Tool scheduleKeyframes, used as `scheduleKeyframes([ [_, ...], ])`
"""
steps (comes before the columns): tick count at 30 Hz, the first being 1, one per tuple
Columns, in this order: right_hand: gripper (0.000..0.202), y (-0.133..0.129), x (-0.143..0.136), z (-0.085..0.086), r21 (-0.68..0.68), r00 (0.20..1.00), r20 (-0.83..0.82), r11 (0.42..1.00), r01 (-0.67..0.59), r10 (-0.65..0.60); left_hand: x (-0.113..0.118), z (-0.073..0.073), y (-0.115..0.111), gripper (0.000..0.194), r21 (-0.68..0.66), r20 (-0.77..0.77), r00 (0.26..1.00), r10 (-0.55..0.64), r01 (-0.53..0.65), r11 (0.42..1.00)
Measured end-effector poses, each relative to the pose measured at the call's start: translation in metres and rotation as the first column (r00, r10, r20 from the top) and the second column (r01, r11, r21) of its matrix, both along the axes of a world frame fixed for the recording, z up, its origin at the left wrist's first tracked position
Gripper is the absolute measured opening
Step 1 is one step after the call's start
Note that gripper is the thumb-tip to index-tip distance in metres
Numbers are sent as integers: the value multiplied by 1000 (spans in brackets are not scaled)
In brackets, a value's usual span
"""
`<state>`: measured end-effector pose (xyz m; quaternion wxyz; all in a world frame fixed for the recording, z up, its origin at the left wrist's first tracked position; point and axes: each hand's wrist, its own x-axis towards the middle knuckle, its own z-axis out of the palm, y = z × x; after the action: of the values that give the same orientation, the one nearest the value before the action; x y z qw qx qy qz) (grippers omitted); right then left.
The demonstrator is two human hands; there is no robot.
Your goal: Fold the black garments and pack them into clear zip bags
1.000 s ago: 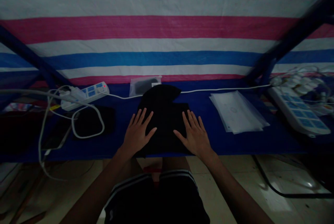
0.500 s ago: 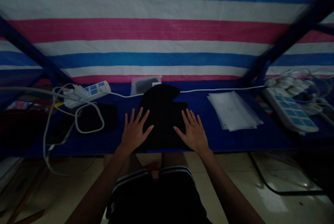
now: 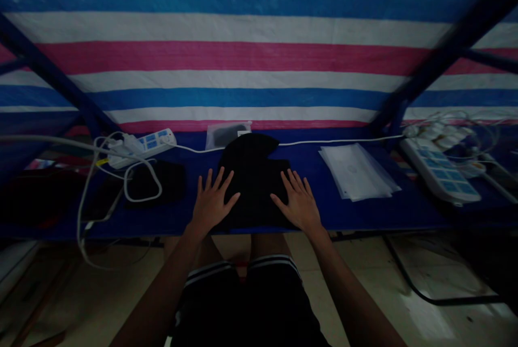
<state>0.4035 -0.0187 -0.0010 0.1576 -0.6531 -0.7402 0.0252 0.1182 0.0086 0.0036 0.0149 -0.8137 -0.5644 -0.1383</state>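
A black piece of folded cloth (image 3: 254,196) lies flat on the blue table (image 3: 340,217) in front of me, with a curved flap at its far end. Its exact kind is too dark to make out. My left hand (image 3: 211,204) rests with spread fingers on its left edge. On the opposite edge lies my right hand (image 3: 298,202), palm down and fingers apart. Neither hand grips anything. Just behind the cloth is a clear plastic bag (image 3: 214,135) with something dark inside, partly covered by the curved flap.
On the left are a power strip (image 3: 159,142), looped white cables, a phone (image 3: 103,201) and a dark pouch-like item (image 3: 172,182). To the right lie clear plastic bags (image 3: 356,171) and a second power strip (image 3: 443,171) with plugs. A striped tarp (image 3: 259,58) hangs behind.
The camera view has shifted slightly. Both hands stay spread on the edges of the black cloth, with no clear movement against it.
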Motion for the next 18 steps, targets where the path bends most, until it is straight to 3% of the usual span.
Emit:
scheduleKeyframes([
  [18,79,-1,1,-4,40,999,-36,999,-18,19,0,1,-1,68,0,-18,1000,-3,3,1000],
])
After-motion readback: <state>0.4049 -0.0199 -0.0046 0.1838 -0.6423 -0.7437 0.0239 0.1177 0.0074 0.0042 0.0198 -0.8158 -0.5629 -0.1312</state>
